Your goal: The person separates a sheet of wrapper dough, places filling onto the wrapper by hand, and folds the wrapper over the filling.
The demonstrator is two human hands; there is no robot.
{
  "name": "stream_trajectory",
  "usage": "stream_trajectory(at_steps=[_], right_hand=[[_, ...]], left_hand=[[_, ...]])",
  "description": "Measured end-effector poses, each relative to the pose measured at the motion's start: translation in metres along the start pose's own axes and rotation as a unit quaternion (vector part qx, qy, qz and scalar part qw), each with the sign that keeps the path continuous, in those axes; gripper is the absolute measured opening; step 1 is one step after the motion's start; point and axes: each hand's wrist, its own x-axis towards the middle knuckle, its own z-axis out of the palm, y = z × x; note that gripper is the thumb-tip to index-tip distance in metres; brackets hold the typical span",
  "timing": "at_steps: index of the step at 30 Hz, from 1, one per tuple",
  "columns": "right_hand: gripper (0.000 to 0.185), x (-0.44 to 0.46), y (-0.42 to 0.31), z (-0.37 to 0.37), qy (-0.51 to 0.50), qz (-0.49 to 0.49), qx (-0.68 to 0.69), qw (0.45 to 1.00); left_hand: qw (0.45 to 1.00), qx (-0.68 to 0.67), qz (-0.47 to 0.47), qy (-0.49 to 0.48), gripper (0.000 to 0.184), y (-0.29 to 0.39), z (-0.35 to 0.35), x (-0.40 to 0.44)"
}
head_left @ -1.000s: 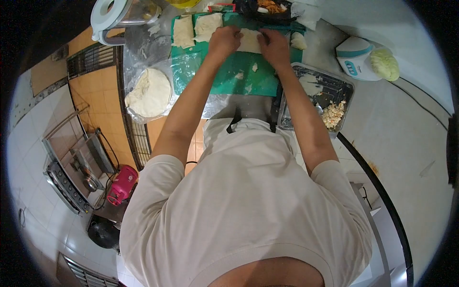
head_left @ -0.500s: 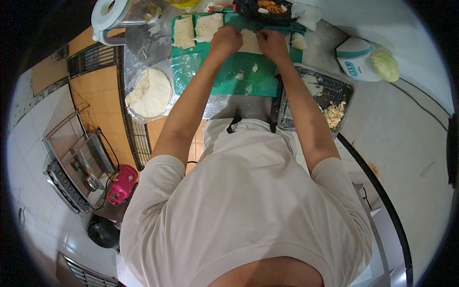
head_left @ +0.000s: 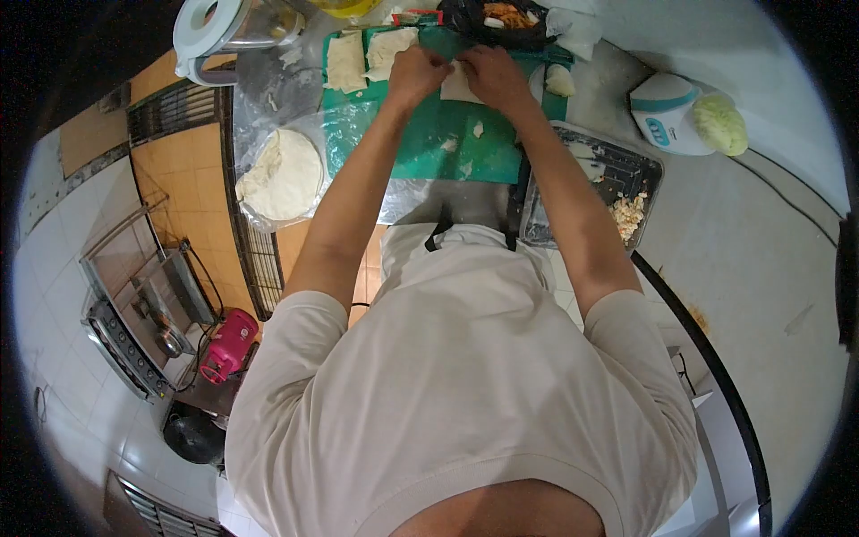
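Note:
A pale flat piece of dough (head_left: pixel 458 86) lies on the green cutting board (head_left: pixel 412 152), partly covered by my hands. My left hand (head_left: pixel 418 75) is at its left side with curled fingers that seem to pinch the dough's upper left edge. From the right, my right hand (head_left: pixel 493 75) reaches over it, its bent fingertips closed at the top edge close to the left fingers. What exactly sits between the fingertips is small and partly hidden. Left of the hands, a rectangular dough piece (head_left: pixel 345 63) rests beside a second dough piece (head_left: pixel 390 52).
A round dough sheet (head_left: pixel 282 174) on plastic lies left of the board. Right of it stands a metal tray (head_left: pixel 658 170) with chopped filling. Behind are a black bag (head_left: pixel 461 20) with orange shreds and a blender jug (head_left: pixel 255 25). A scale (head_left: pixel 662 107) carries a cabbage (head_left: pixel 718 123).
My right hand has moved left and slightly up, so its fingertips now meet near my left hand's. Less of the dough piece shows between the hands.

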Motion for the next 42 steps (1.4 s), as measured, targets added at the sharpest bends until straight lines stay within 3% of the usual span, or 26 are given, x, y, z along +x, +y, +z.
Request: stream_trajectory(at_steps=[4, 10, 12, 21, 25, 28, 31, 34, 36, 40, 42], right_hand=[[0.022, 0.009, 0.008, 0.005, -0.031, -0.025, -0.025, 0.999], [0.018, 0.006, -0.012, -0.007, -0.011, 0.011, -0.018, 1.0], [0.019, 0.007, -0.01, -0.006, 0.006, -0.021, -0.019, 1.0], [0.021, 0.018, -0.01, -0.008, -0.043, 0.032, -0.005, 0.999], [0.02, 0.018, -0.007, -0.001, -0.067, 0.043, -0.024, 0.997], [0.021, 0.019, -0.004, 0.001, -0.071, 0.03, -0.056, 0.995], [0.021, 0.01, 0.001, -0.01, -0.001, -0.036, -0.013, 0.999], [0.024, 0.001, -0.001, -0.019, 0.029, 0.004, 0.07, 0.997], [0.027, -0.011, -0.001, -0.028, 0.02, 0.042, 0.056, 0.997], [0.038, -0.039, -0.013, -0.03, 0.043, 0.163, 0.027, 0.985], [0.045, -0.046, -0.018, -0.023, 0.055, 0.199, 0.079, 0.975]], left_hand=[[1.0, 0.002, 0.009, -0.007, 0.03, 0.001, -0.002, -0.002], [0.999, 0.011, 0.026, -0.026, 0.03, -0.012, -0.002, -0.004], [0.999, 0.007, 0.02, -0.038, 0.03, -0.011, -0.004, -0.006], [0.999, -0.033, 0.005, 0.026, 0.025, -0.003, -0.006, -0.021], [0.996, -0.031, 0.059, 0.06, 0.019, 0.002, -0.01, -0.026], [0.99, -0.053, 0.092, 0.088, 0.017, 0.001, -0.007, -0.026], [0.99, -0.06, 0.095, 0.09, 0.016, 0.001, -0.005, -0.025], [0.992, 0.0, 0.097, 0.08, 0.016, 0.01, -0.004, -0.028], [0.99, 0.077, 0.089, 0.076, 0.018, 0.02, -0.001, -0.034], [0.969, 0.113, 0.196, 0.102, 0.02, 0.016, 0.009, -0.047], [0.957, 0.107, 0.232, 0.136, 0.023, 0.013, 0.014, -0.048]])
